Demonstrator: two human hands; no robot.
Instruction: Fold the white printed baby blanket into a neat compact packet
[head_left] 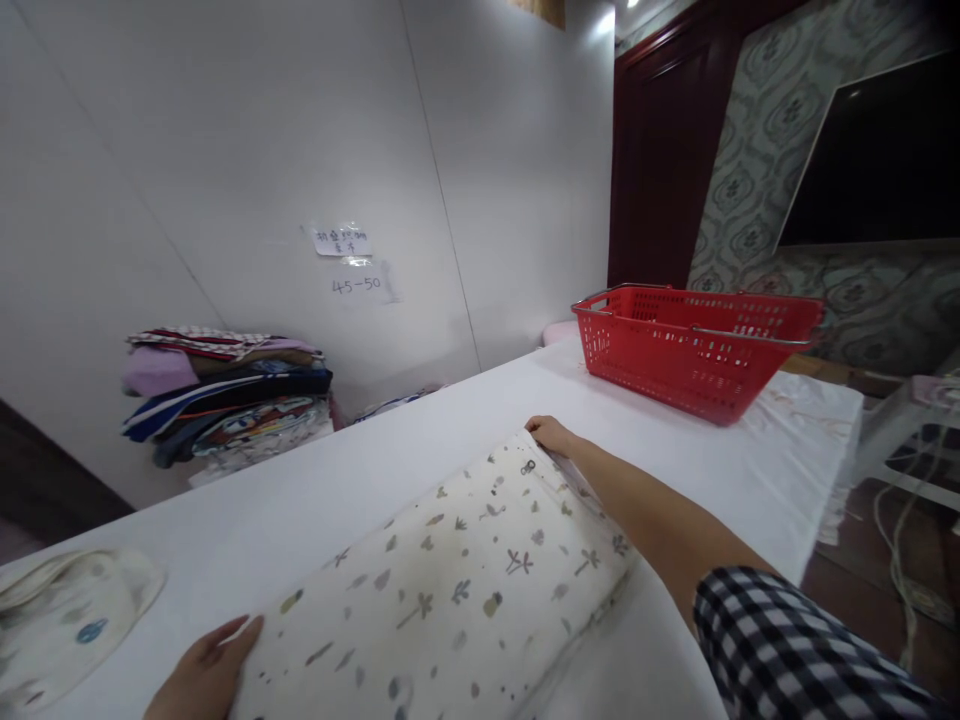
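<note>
A white printed cloth (450, 590) with small palm trees, leaves and dots lies folded in front of me on the white-covered table (330, 500). My right hand (551, 437) is closed on its far right corner, fingertips pinching the edge. At the near left corner my left hand (206, 675) grips the cloth's edge between thumb and fingers; part of this hand is cut off by the frame's bottom. Left of it lies another pale piece of fabric (82, 620) with a blue figure printed on it.
A red perforated plastic basket (675, 360) with metal handles stands at the table's far right. Behind the table's left side rises a stack of folded clothes (232, 395). Handwritten paper labels (356, 285) hang on the white wall. White cords (896, 560) run down at the right.
</note>
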